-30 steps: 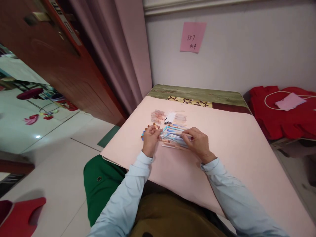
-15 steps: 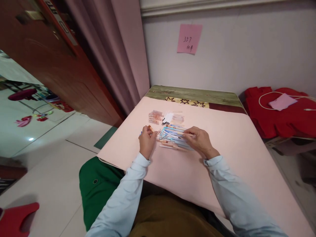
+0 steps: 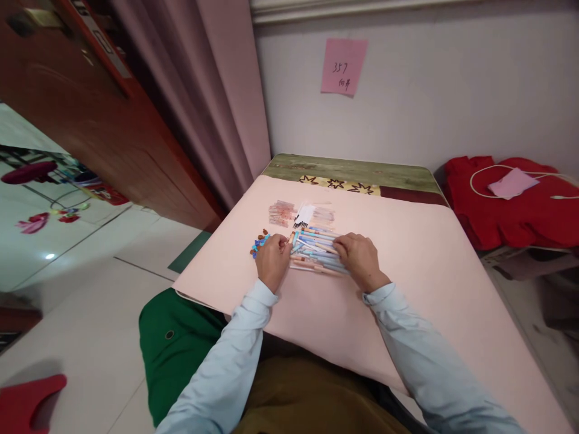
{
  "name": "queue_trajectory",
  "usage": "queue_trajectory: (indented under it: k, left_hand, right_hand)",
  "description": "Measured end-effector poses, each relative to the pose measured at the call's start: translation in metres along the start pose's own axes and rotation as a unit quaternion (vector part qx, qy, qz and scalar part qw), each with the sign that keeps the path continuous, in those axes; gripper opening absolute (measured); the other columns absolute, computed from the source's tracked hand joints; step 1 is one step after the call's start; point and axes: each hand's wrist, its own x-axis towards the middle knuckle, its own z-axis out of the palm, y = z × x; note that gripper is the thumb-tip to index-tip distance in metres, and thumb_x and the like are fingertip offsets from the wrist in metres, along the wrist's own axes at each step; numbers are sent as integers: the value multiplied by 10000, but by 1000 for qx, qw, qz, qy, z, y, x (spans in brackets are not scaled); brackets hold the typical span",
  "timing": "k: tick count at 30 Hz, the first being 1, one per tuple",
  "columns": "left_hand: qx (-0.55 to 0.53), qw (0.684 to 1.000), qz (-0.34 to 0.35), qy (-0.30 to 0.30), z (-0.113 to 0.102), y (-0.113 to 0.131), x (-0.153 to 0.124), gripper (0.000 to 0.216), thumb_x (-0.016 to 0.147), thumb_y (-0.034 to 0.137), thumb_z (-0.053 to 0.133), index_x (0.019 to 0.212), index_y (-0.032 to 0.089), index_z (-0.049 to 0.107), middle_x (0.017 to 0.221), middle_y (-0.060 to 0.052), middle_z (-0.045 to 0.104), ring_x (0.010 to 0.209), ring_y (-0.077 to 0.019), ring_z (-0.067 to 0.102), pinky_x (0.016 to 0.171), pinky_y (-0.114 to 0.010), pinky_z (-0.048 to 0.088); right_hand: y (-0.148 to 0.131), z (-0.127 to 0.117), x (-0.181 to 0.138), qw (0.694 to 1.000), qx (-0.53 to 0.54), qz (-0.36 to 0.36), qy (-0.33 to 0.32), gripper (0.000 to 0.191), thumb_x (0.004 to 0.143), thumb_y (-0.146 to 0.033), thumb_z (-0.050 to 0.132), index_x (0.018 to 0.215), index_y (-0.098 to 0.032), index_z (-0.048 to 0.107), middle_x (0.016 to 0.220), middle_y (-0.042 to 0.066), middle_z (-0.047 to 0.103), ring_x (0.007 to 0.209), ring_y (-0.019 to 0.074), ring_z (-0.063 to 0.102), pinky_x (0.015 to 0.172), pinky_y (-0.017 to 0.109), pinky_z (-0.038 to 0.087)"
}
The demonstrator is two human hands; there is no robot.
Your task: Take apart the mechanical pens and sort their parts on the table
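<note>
A heap of blue and orange pens [image 3: 316, 248] lies on the pink table cover [image 3: 407, 283]. My left hand [image 3: 272, 260] rests at the heap's left end, fingers curled onto the pen tips. My right hand [image 3: 360, 259] sits on the heap's right end, fingers closed over several pens. Small blue and brown pen caps [image 3: 257, 242] lie just left of my left hand. Beyond the heap are a bundle of white refills with black tips [image 3: 304, 215] and a packet of pinkish pieces [image 3: 281, 213].
A pink note [image 3: 342, 66] is stuck on the wall. Red fabric with a white cord [image 3: 511, 202] lies at the right. A brown door [image 3: 90, 114] and pink curtain [image 3: 212, 90] stand to the left. A green stool [image 3: 174, 343] is below the table's edge.
My left hand lowered from holding an orange-tipped pen to the left end of the heap. My right hand slid slightly left over the pens. The caps left of the hand are now visible.
</note>
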Motion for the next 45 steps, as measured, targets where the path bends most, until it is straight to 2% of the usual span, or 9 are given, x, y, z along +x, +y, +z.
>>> queue_trajectory:
  k: [8,12,15,18,23,30,35,37,45]
  left_hand:
    - [-52,999,7,10,-1,-2,-3,69,834,237,582,823,209,644,856,-38,692,816,-202,624,743,-309,424]
    - [-203,978,-37,17,4,0,7,82,793,276,639,792,197,657,767,-25,672,719,-171,608,691,-291,441]
    - [-425,896,-124,-5,4,11,17,204,721,315,727,850,174,654,669,8,623,577,-116,541,571,-245,414]
    - [-562,799,-187,-105,1,29,20,426,634,342,828,968,143,654,673,8,629,490,-62,458,451,-199,290]
    - [-645,732,-180,-126,0,47,10,402,640,338,832,940,123,672,793,-35,690,492,-22,427,418,-175,231]
    - [-636,734,-172,-166,2,50,3,410,669,340,827,989,123,687,844,-53,716,493,-29,455,416,-180,261]
    - [-647,719,-169,-188,-2,52,1,394,661,320,837,982,142,693,874,-58,728,542,-46,499,481,-186,352]
    - [-643,726,-176,-166,-2,52,0,359,650,318,840,926,138,699,824,-44,716,530,-42,480,471,-186,335]
    - [-621,755,-191,-92,7,60,-4,330,621,319,839,866,131,726,616,7,627,488,-43,442,439,-191,274]
  right_hand:
    - [2,2,4,1000,1,-7,-17,198,939,-308,570,974,-245,754,945,66,711,901,218,598,775,338,350]
    - [4,1,2,997,70,-5,29,190,914,-315,573,935,-227,740,935,72,704,893,226,606,781,336,393]
    - [-1,-3,-1,983,154,20,96,221,912,-356,550,967,-221,717,946,69,710,860,216,618,754,321,421]
    - [-10,-6,-3,954,288,45,69,255,907,-416,546,984,-216,684,774,24,683,673,173,579,642,286,411]
    - [-31,-10,-6,852,518,46,-51,290,881,-488,581,851,-201,615,667,-14,565,596,132,487,557,251,368]
    - [-44,-19,-10,635,708,134,-280,468,867,-643,558,877,-177,597,530,-108,248,440,62,137,416,212,113]
    - [-47,-20,-10,554,751,167,-318,443,864,-614,578,905,-173,596,535,-129,165,453,60,24,401,208,55]
    - [-50,-19,-11,562,748,166,-312,453,859,-630,571,877,-177,593,530,-127,168,451,62,32,402,214,59]
    - [-55,-12,-12,724,655,118,-181,437,880,-624,531,745,-210,563,518,-92,224,465,89,182,452,233,187]
